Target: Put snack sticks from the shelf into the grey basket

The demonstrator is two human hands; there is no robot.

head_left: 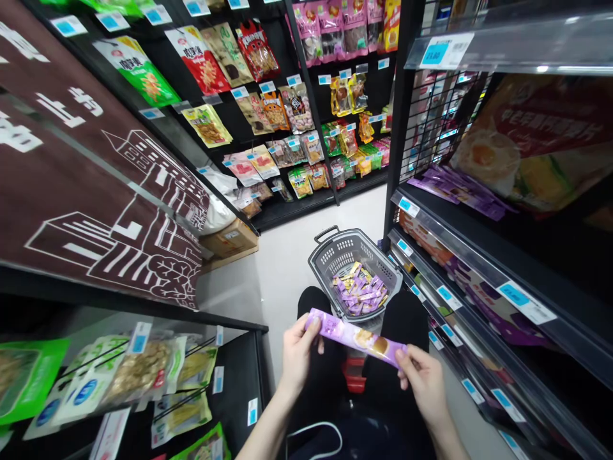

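A long purple sachet [357, 337] is stretched between my two hands above my knees, its printed side up. My left hand [301, 345] pinches its left end, while my right hand [421, 377] grips the right end between thumb and fingers. Just beyond it, a grey plastic basket [320, 259] stands on the floor between my knees. Inside lies a pile of purple and yellow sachets [359, 291]. On the shelf to my right rests a small stack of similar purple sachets [460, 191].
Close on the right rises a dark shelf unit [565, 249] with price tags along its edges. Hanging snack bags [205, 64] fill the far rack. A brown printed panel [110, 191] and a cardboard box [230, 239] stand to the left. Bagged goods [129, 370] hang at lower left.
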